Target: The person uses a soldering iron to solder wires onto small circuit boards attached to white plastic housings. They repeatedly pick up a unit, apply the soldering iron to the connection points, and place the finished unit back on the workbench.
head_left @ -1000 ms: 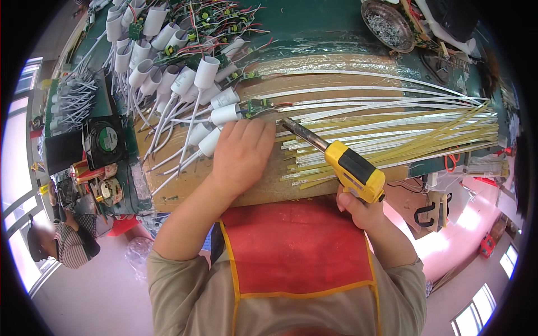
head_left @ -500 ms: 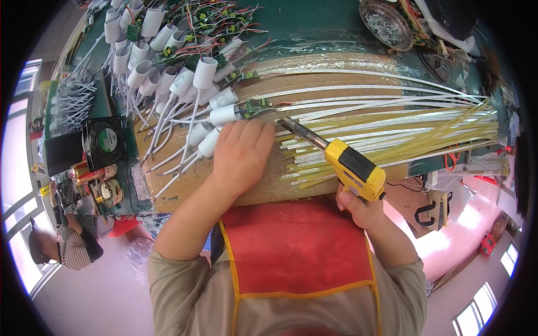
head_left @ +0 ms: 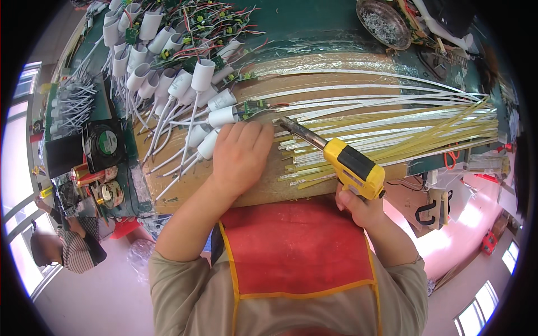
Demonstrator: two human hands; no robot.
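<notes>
My right hand (head_left: pixel 361 210) is wrapped around the grip of a yellow and black soldering gun (head_left: pixel 354 168). Its metal barrel slants up and left, with the tip close beside the fingers of my left hand (head_left: pixel 241 154). That hand is closed, knuckles up, over the brown work board; its fingertips and whatever they pinch are hidden. Just beyond it lie white plastic sleeves (head_left: pixel 223 116) with grey cables, and a small green circuit board (head_left: pixel 255 106) with thin wires. White and yellow LED strips (head_left: pixel 336 102) fan out to the right, their near ends beside the gun's tip.
Many white sleeves and wired circuit boards (head_left: pixel 210 22) are heaped at the far left. A black fan (head_left: pixel 105 142) stands at the left edge. Far right is a round metal dish (head_left: pixel 384 23) of silvery bits. Another person (head_left: pixel 73 243) is at lower left.
My hands and the soldering gun have stayed almost in place; the whole view has shifted very slightly. At lower left, the other person's arm has moved a little.
</notes>
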